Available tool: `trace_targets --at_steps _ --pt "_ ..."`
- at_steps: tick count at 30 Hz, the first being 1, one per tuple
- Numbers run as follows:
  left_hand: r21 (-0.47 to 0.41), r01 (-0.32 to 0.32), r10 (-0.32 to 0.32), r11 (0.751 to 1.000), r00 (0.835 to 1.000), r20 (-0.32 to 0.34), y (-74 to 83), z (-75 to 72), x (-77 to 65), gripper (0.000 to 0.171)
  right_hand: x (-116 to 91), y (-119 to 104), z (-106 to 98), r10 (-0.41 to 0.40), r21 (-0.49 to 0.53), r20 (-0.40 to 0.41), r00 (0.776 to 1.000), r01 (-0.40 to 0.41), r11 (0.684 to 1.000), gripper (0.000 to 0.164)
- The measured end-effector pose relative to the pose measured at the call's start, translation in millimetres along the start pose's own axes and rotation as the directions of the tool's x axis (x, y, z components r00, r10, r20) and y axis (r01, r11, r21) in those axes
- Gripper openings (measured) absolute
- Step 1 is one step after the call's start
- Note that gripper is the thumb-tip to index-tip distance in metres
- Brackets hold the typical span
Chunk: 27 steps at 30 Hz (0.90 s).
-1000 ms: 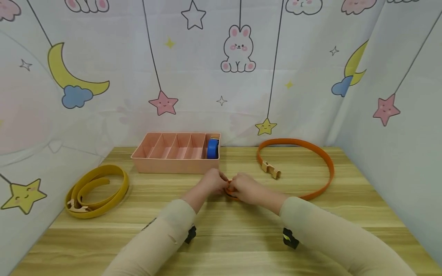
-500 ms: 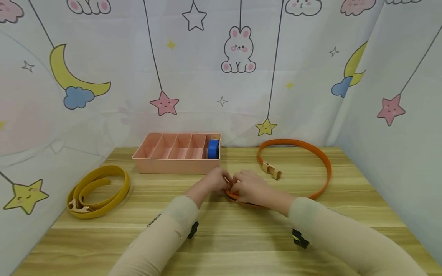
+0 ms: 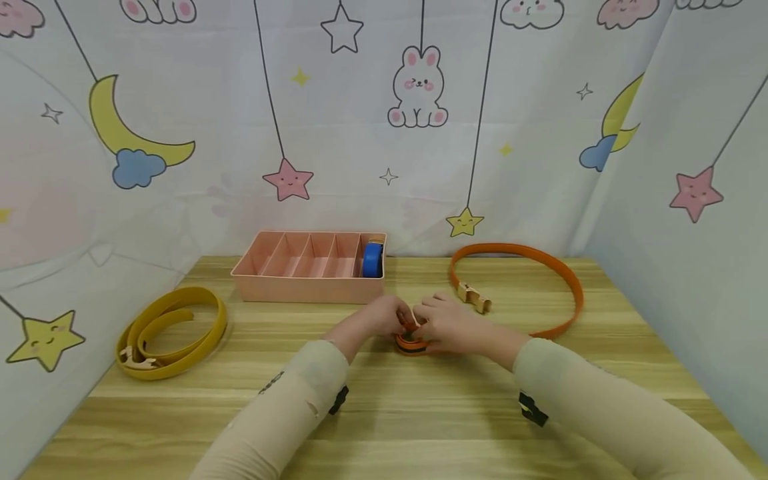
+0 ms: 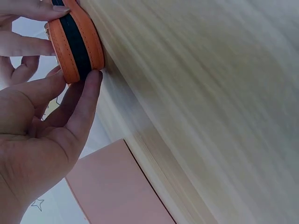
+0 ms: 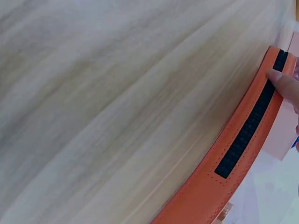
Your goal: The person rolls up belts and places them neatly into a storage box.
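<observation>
An orange belt [image 3: 558,268] with a black ridged strip along its inner face stands on edge in a wide loop on the table. Its gold buckle [image 3: 474,298] lies at the right. The other end is wound into a small coil [image 4: 77,44] in front of the pink box. My left hand [image 3: 384,317] pinches this coil between thumb and fingers, plainly seen in the left wrist view. Beside it, my right hand [image 3: 450,325] holds the strap where it runs into the coil; its thumb [image 5: 280,81] presses the black strip in the right wrist view.
Behind the hands stands a pink divided box [image 3: 309,290]; a rolled blue belt [image 3: 373,260] sits in its rightmost compartment. A loosely coiled yellow belt [image 3: 219,321] with a gold buckle lies at the table's left. A patterned curtain [image 3: 360,133] hangs behind the table [image 3: 384,427].
My right hand has shifted slightly right and my left hand has followed a little. More of the orange coil shows between them. The boxed blue belt and the yellow belt have not moved.
</observation>
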State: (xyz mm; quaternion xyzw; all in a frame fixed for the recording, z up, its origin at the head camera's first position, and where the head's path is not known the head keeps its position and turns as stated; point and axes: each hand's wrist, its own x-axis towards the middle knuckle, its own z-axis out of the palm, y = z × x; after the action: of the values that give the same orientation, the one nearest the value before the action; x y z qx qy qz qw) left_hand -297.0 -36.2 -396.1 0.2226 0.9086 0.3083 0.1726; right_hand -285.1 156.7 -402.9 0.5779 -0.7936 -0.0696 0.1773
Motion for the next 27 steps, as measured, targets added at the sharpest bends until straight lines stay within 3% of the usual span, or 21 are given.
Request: trace_targets --at_steps 3,6,10,14,17,19,24,27 --pt "0.004 -0.019 0.019 1.0 1.0 0.013 -0.3 -1.7 0.0 0.021 2 2 2 -0.003 0.009 -0.02 1.0 0.003 1.0 0.017" --pt "-0.008 -0.02 0.02 1.0 1.0 0.011 -2.0 -4.1 -0.8 0.021 6 1 1 0.021 0.093 0.019 1.0 -0.023 0.995 0.014" --pt "-0.017 0.012 -0.013 1.0 0.999 -0.049 -4.7 -3.6 -3.4 0.02 15 -3 0 0.047 0.141 0.07 0.996 -0.057 0.988 0.012" --pt "-0.098 0.117 -0.13 0.988 0.982 -0.137 -7.1 2.5 -8.1 0.014 22 -5 1 0.075 0.121 0.098 0.992 -0.087 0.989 0.013" --pt "-0.163 0.216 -0.242 0.963 0.957 -0.161 -6.4 7.9 -11.3 0.016 24 -7 3 0.13 0.146 0.114 0.985 -0.146 0.978 0.012" --pt "-0.17 0.248 -0.276 0.954 0.946 -0.171 -4.7 10.5 -12.0 0.021 25 -9 4 0.177 0.17 0.113 0.978 -0.194 0.966 0.012" --pt "-0.191 0.236 -0.272 0.953 0.944 -0.188 -0.9 11.7 -11.1 0.008 27 -14 6 0.263 0.22 0.082 0.961 -0.275 0.936 0.013" --pt "-0.181 0.223 -0.256 0.958 0.95 -0.181 0.3 10.6 -9.6 0.015 27 -17 6 0.272 0.211 0.094 0.958 -0.286 0.935 0.013"
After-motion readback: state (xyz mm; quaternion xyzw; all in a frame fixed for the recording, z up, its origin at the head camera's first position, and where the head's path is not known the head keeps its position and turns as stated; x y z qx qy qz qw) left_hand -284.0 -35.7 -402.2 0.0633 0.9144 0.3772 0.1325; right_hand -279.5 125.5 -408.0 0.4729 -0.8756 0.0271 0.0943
